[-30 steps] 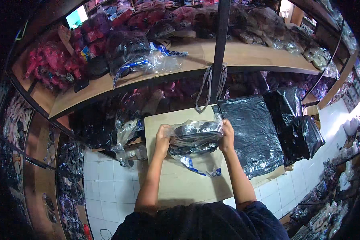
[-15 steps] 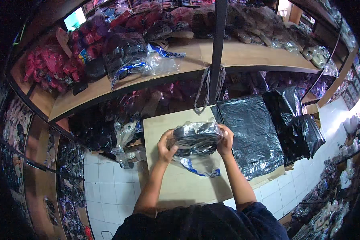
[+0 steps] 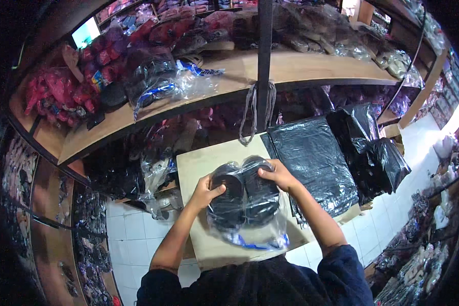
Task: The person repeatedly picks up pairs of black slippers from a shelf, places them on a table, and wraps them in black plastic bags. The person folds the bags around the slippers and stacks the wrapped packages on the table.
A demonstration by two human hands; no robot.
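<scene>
At centre, left hand (image 3: 208,193) and right hand (image 3: 279,176) are gripping sandals (image 3: 227,201) through their bag (image 3: 246,227); bagging is looking done, sealing unclear.

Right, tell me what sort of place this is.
Most likely a footwear stockroom or packing area: a wooden shelf heaped with bagged footwear, a flat pile of black plastic on the pale worktop, and dark slippers in clear plastic held over it.
</scene>
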